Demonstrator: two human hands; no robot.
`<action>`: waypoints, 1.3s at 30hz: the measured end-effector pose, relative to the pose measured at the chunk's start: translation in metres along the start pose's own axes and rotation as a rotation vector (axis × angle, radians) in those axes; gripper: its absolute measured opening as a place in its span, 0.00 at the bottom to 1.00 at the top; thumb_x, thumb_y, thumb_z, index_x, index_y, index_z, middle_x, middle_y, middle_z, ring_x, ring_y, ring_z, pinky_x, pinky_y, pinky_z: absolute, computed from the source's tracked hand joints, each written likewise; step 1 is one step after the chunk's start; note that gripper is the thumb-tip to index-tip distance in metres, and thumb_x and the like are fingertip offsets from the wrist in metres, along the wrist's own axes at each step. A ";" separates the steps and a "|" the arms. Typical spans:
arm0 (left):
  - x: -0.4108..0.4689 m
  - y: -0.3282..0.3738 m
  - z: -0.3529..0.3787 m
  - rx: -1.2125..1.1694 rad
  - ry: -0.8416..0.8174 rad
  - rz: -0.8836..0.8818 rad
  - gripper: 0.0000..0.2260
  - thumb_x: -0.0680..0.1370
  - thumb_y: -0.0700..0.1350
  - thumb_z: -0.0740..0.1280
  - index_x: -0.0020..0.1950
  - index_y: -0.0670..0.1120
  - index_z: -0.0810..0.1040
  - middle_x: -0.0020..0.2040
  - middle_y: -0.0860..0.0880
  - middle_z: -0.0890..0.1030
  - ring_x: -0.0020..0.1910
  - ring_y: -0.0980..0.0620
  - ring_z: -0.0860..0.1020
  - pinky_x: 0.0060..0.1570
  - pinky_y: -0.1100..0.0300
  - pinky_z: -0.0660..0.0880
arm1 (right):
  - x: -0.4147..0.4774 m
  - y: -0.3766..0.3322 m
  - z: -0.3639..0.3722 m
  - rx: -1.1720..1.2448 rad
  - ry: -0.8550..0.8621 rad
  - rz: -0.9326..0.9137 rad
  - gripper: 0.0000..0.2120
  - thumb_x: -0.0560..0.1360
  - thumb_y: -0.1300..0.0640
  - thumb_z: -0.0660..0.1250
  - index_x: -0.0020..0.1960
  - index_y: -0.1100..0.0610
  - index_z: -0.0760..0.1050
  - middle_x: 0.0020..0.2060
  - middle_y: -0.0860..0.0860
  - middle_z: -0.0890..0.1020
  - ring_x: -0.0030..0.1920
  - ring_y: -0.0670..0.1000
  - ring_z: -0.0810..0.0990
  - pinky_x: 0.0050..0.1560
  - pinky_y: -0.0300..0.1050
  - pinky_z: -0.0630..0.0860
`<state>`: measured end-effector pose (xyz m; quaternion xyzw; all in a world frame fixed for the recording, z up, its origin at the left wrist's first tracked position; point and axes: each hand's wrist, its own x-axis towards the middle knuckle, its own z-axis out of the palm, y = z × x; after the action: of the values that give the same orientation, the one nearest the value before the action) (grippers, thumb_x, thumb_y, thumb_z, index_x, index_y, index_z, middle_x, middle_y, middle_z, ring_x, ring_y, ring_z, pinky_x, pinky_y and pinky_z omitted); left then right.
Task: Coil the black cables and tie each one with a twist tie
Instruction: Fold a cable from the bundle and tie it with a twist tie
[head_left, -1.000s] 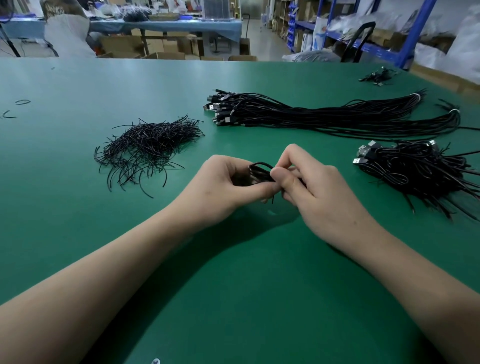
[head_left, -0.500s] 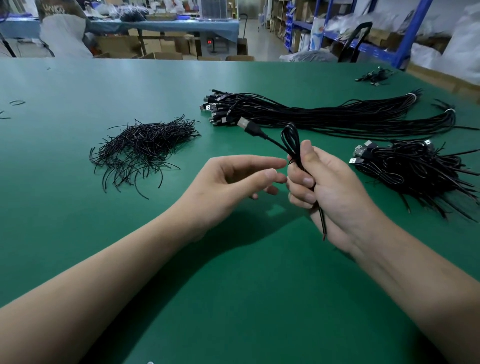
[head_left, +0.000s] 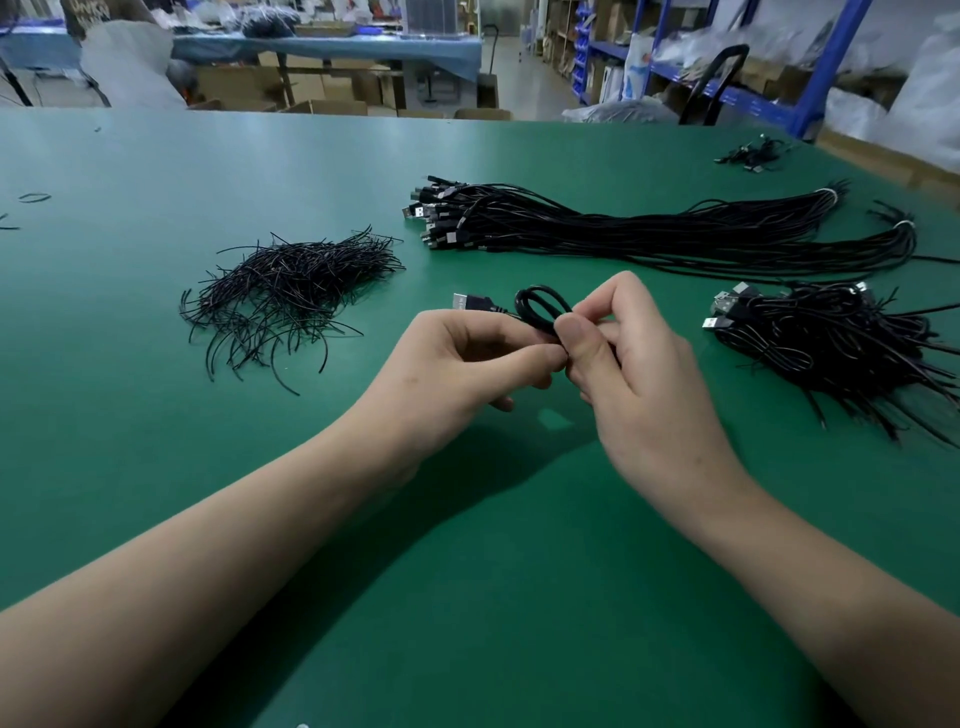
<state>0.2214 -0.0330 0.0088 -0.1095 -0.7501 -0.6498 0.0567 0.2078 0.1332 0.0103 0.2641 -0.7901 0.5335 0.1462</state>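
Black cable (head_left: 540, 312) in a small coil, held just over the desk (head_left: 467, 571) mid-frame. Right hand (head_left: 639, 374) pinches the loop between thumb and curled fingers, forearm coming in from lower right. Left hand (head_left: 457, 369) curled, thumb and forefinger tips pinching the cable against the right thumb. USB plug (head_left: 470, 302) pokes out above its knuckles. Twist ties (head_left: 285, 296) heaped left, long cable bundle (head_left: 649, 228) behind, another cable pile (head_left: 831, 343) right.

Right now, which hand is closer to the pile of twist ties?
Left. The left hand sits just right of the twist tie pile; the right hand is farther right, past it.
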 end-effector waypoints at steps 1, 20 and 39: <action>0.000 -0.001 0.000 0.012 0.010 0.007 0.04 0.76 0.43 0.74 0.42 0.44 0.86 0.40 0.44 0.86 0.40 0.52 0.80 0.38 0.59 0.76 | 0.000 0.000 0.001 -0.003 -0.002 0.008 0.10 0.84 0.52 0.60 0.45 0.52 0.66 0.27 0.39 0.75 0.28 0.43 0.70 0.31 0.33 0.63; 0.001 0.002 -0.009 0.143 -0.016 0.003 0.06 0.74 0.44 0.75 0.43 0.41 0.82 0.37 0.42 0.82 0.39 0.47 0.78 0.52 0.37 0.76 | 0.002 0.005 -0.003 0.066 -0.302 0.164 0.11 0.86 0.58 0.54 0.57 0.48 0.73 0.32 0.47 0.78 0.29 0.49 0.75 0.31 0.36 0.70; -0.010 0.013 0.007 0.608 0.274 0.128 0.06 0.73 0.53 0.72 0.39 0.52 0.84 0.38 0.57 0.83 0.42 0.58 0.82 0.47 0.53 0.78 | -0.001 0.005 0.002 0.140 -0.265 0.283 0.06 0.86 0.56 0.54 0.57 0.55 0.69 0.37 0.49 0.86 0.31 0.57 0.84 0.29 0.46 0.78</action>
<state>0.2350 -0.0255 0.0183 -0.0461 -0.8866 -0.4001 0.2275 0.2056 0.1331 0.0057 0.2279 -0.7927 0.5628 -0.0542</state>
